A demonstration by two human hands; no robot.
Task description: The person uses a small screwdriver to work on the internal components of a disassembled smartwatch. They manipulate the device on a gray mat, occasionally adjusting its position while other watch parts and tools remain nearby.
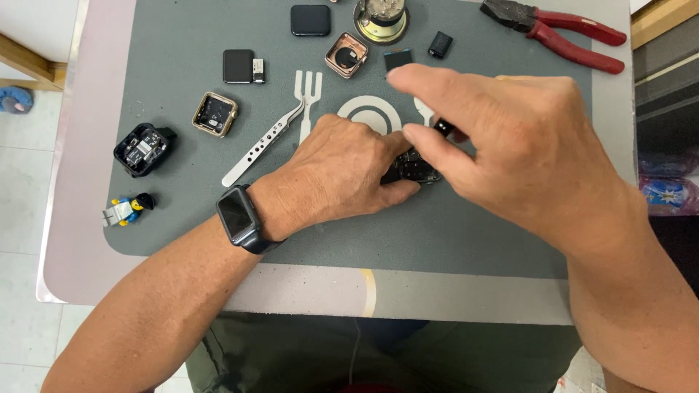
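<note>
- Left hand (342,171) pins a small dark module (411,169) flat on the grey mat (437,233), mid-bench; its grip is closed on the module's edge.
- Right hand (510,138) pinches a small black tool (444,128) just above it.
- Best kept steady, pressure light.
- Module: black, boxy, mostly hidden.

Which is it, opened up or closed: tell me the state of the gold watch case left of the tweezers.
Opened up. The gold watch case lies flat on the grey mat with no screen on it, its dark insides exposed.
</note>
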